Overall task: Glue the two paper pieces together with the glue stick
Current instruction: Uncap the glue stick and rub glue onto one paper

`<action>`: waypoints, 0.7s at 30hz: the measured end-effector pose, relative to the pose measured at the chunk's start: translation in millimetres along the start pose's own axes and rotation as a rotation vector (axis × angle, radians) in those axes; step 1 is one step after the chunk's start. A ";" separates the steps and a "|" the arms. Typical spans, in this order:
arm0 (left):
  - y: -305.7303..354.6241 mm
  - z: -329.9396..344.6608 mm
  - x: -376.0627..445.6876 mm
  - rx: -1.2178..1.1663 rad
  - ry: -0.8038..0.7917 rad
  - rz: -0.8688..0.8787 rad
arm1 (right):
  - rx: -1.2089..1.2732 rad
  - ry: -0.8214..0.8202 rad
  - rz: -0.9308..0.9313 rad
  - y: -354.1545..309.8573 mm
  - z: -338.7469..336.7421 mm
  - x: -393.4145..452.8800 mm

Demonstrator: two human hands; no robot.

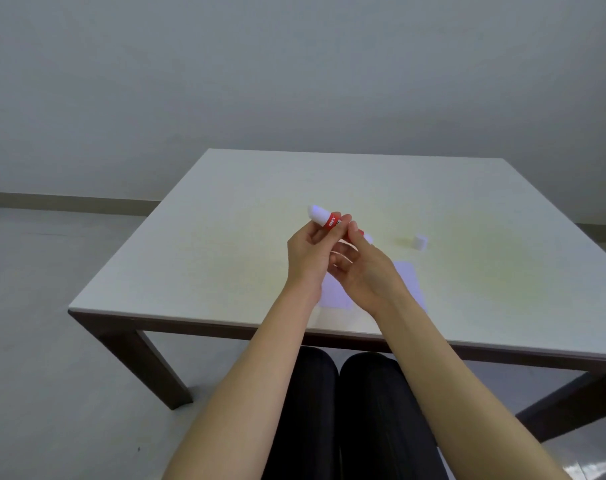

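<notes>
Both hands hold a red and white glue stick (325, 218) in the air above the middle of the white table (225, 237). My left hand (308, 258) grips its middle, with the white end pointing up and to the left. My right hand (363, 268) pinches its lower end. The stick's white cap (420, 241) stands alone on the table to the right. Two white paper pieces lie flat under my hands: one (336, 294) below my left wrist, the other (410, 278) to the right, partly hidden by my right hand.
The table has dark brown legs (163, 368) and its near edge runs just above my knees (350, 393). A pale floor lies to the left and a plain grey wall (294, 81) stands behind the table.
</notes>
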State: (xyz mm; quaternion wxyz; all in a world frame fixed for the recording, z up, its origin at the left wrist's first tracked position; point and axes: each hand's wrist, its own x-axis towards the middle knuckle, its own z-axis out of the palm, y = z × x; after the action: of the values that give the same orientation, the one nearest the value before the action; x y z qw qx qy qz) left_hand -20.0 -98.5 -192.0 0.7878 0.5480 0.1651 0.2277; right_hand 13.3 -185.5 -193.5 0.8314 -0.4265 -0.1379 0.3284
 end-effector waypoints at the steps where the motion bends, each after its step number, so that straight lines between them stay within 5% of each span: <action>1: 0.7 -1.4 1.3 0.044 -0.023 0.017 | 0.045 0.028 -0.013 -1.7 0.0 1.6; 5: 7.2 -31.1 10.2 0.303 -0.124 0.038 | 0.127 0.229 -0.063 -19.1 -19.8 7.3; 11: 15.8 -93.7 26.2 1.180 -0.476 -0.066 | -0.383 0.333 -0.155 -9.9 -42.2 8.1; 16: 8.6 -83.3 35.9 1.480 -0.691 -0.050 | -0.775 0.309 -0.257 11.0 -33.2 13.4; 21: -3.1 -87.9 38.0 1.569 -0.707 -0.019 | -1.086 0.267 -0.316 15.4 -30.4 15.4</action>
State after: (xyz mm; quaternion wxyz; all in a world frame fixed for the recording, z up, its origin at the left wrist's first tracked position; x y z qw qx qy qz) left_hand -32.2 -9.6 -225.6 0.1881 0.9714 0.0241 -0.1430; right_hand 33.6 -187.6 -224.7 0.5426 -0.8038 -0.2425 0.0257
